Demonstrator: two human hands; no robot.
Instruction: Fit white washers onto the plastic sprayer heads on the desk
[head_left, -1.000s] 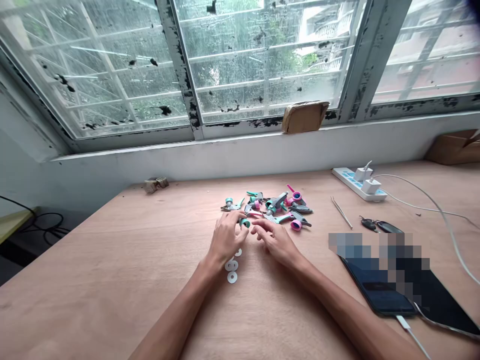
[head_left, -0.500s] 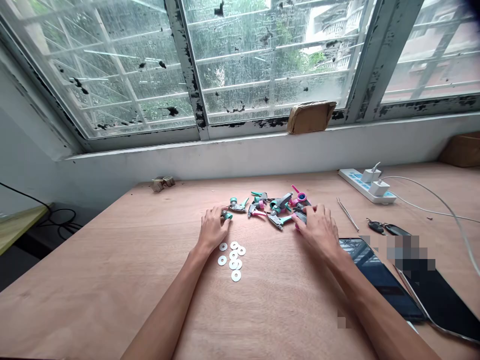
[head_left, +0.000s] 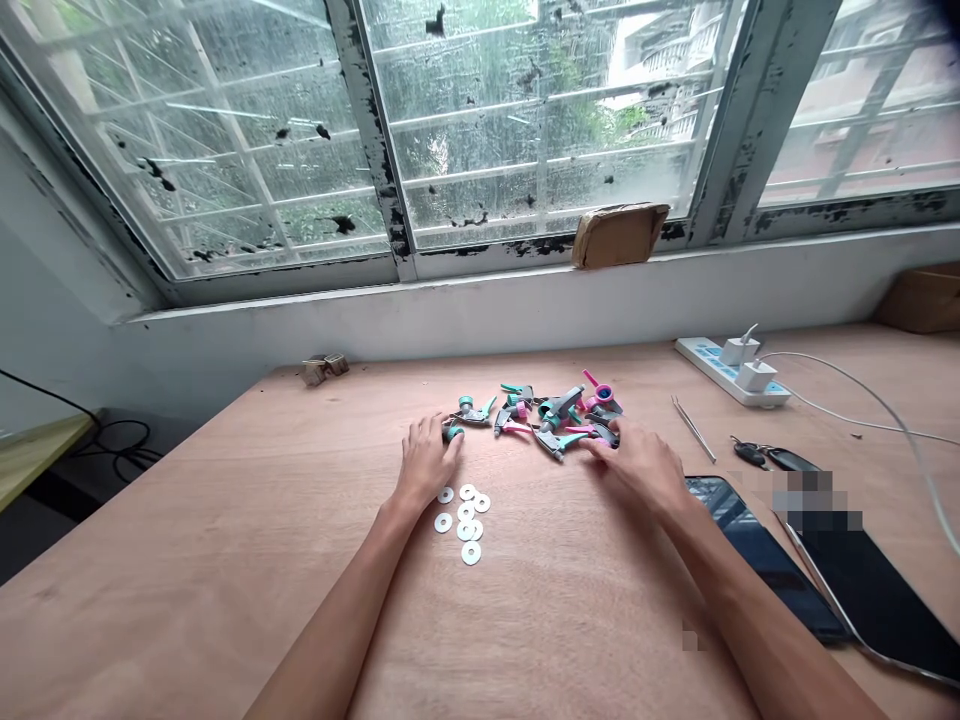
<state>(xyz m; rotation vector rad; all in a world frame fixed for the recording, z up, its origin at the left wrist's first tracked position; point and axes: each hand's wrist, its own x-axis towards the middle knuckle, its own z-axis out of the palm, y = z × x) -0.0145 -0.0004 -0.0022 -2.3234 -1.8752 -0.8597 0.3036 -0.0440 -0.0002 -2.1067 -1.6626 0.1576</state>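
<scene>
The left hand (head_left: 426, 462) is curling its fingers and thumb nearly closed around a green-capped sprayer (head_left: 452, 433), holding it at the left end of the heap and hiding most of it. The right hand (head_left: 646, 465) is bending its fingers, partly open, at the heap's near right edge. Its fingertips are reaching a pink-and-grey sprayer (head_left: 604, 433); whether they are gripping it, I cannot tell.

Between the hands, the heap of sprayers (head_left: 559, 408) is spreading over the counter (head_left: 225, 540), some pieces overlapping. Another sprayer (head_left: 474, 411) is lying just beyond the left hand. Nearer the person, white washers (head_left: 472, 530) are lying flat beside the left wrist, two of them overlapping.

Right of the right hand, tweezers (head_left: 694, 430) are lying near a key fob (head_left: 749, 453). A phone (head_left: 765, 558) is resting partly behind the right forearm, a second dark device (head_left: 874, 585) beside it. Farther back, a power strip (head_left: 705, 362) is carrying two white plugs (head_left: 756, 376). A piece of cardboard (head_left: 621, 238) is leaning at the window (head_left: 555, 130).
</scene>
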